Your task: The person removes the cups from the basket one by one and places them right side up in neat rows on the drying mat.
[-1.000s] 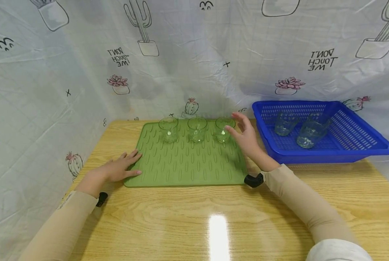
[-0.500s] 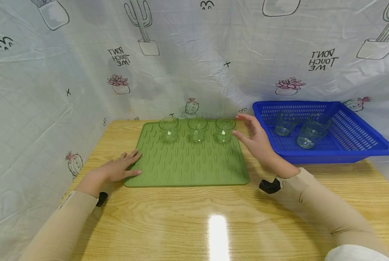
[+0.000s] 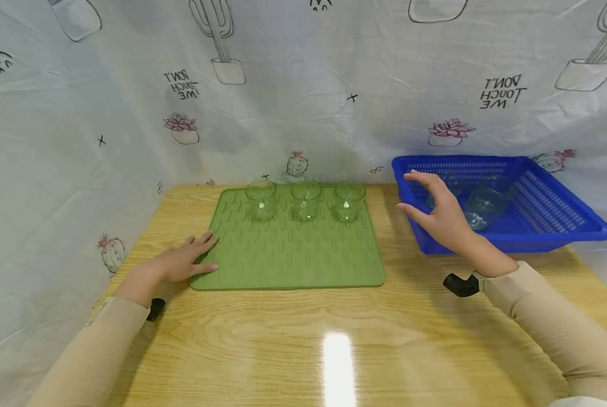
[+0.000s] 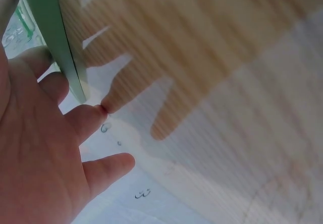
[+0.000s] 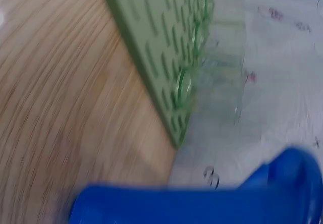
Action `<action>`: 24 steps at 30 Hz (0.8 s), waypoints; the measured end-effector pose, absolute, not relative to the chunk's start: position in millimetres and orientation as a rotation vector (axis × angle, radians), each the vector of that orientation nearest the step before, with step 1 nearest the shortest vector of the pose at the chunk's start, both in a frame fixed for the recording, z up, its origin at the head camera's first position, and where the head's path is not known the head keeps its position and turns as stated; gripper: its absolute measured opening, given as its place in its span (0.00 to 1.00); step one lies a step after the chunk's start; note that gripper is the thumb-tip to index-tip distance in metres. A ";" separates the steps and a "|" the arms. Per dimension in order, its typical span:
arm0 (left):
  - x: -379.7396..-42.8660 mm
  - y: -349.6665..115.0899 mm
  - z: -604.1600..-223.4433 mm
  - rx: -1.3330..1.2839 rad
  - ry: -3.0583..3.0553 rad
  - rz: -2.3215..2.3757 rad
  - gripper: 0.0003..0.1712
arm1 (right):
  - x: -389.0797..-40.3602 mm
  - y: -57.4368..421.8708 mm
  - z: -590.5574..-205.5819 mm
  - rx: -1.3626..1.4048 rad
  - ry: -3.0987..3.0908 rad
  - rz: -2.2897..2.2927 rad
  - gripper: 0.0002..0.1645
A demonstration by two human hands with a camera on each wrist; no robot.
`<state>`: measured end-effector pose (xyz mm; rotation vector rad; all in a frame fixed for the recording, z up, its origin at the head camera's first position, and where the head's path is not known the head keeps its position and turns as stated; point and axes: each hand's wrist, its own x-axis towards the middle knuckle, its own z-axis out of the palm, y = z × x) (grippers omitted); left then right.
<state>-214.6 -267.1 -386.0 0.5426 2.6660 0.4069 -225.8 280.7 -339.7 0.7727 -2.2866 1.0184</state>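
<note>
My left hand [image 3: 181, 263] lies with spread fingers on the left edge of the green ribbed mat [image 3: 293, 254]. In the left wrist view the same hand [image 4: 45, 133] touches the mat's edge. Along the mat's back stand a left glass [image 3: 262, 200], a middle glass [image 3: 305, 200] and a right glass [image 3: 349, 201], all upright. My right hand [image 3: 443, 217] is over the left side of the blue basket [image 3: 532, 246], thumb and fingers apart, holding nothing. Inside the basket a glass [image 3: 481, 209] leans; another is mostly hidden behind the right hand.
The wooden table [image 3: 262, 345] extends in front of the mat. A white printed curtain [image 3: 293, 85] hangs behind the table and along its left side. In the right wrist view the basket's blue rim [image 5: 176, 204] crosses the bottom.
My right hand has moved right, away from the right glass on the mat to the blue basket. That glass stays in place, and the left hand stays on the mat's edge.
</note>
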 end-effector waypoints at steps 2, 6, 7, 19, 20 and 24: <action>-214.5 -268.3 -385.5 0.533 2.670 0.408 0.52 | -224.8 288.4 -337.1 0.761 -2.303 0.980 0.39; -215.6 -269.3 -384.7 0.534 2.671 0.410 0.52 | -221.7 305.7 -330.5 0.713 -2.332 0.945 0.39; -215.8 -269.0 -384.9 0.534 2.668 0.409 0.52 | -221.1 310.7 -328.8 0.699 -2.341 0.940 0.39; -215.7 -266.5 -384.9 0.537 2.644 0.428 0.53 | -217.0 369.7 -319.5 0.378 -2.557 0.960 0.40; -215.7 -266.9 -385.1 0.539 2.645 0.429 0.53 | -217.7 373.4 -319.5 0.368 -2.572 0.962 0.41; -216.3 -268.2 -386.2 0.532 2.650 0.432 0.53 | -221.3 386.9 -319.1 0.314 -2.623 0.964 0.44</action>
